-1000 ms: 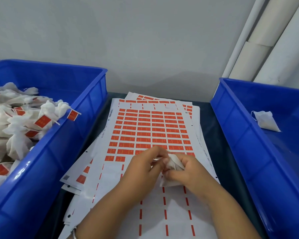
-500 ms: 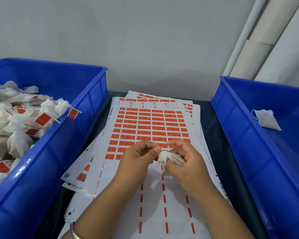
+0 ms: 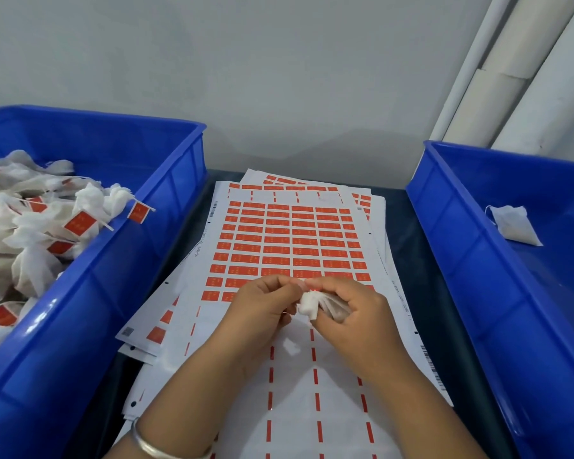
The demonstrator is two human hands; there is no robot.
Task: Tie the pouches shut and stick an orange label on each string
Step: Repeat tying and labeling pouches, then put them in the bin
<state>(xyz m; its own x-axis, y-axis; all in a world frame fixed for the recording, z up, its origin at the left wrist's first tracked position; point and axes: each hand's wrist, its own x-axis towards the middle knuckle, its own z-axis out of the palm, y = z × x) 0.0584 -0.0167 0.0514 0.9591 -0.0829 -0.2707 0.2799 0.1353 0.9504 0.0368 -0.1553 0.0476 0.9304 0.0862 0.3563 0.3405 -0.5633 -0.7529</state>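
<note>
1. Large blue plastic bin [image 3: 120,260], far left on the counter: heaped with tied white fabric pouches [image 3: 30,246], several of them carrying small orange rectangular labels [image 3: 79,223] on their strings; one label [image 3: 138,212] hangs over the bin's inner rim.
2. Dark counter [image 3: 408,233]: visible as narrow strips between the bins and the paper.
3. Stack of white label sheets [image 3: 289,376], centre: fanned slightly, lower sheets protruding at the near left. The top sheet bears a grid of orange rectangular stickers [image 3: 289,246] on its far half; its near half shows only thin orange dashes on bare backing.
4. Silver metal bangle [image 3: 153,447], on the left wrist at the bottom edge.
5. Left hand [image 3: 262,309], above the top sheet: fingers curled, fingertips meeting the right hand's fingertips just above the pouch's gathered top. The grip is closed to a pinch; what lies in it is too small to make out, so the string cannot be confirmed.
6. Small white fabric pouch [image 3: 312,306], the task's thing: held above the label sheet between the two hands, its bunched neck pointing left.
7. Right hand [image 3: 355,313]: fingers wrapped around the pouch body, a closed grip holding it.
8. Second blue plastic bin [image 3: 478,260], far right: a single flat white pouch [image 3: 514,226] lies on its floor, well apart from the hands.
9. Pale wall pipes [image 3: 511,77], upper right, behind the right bin.
</note>
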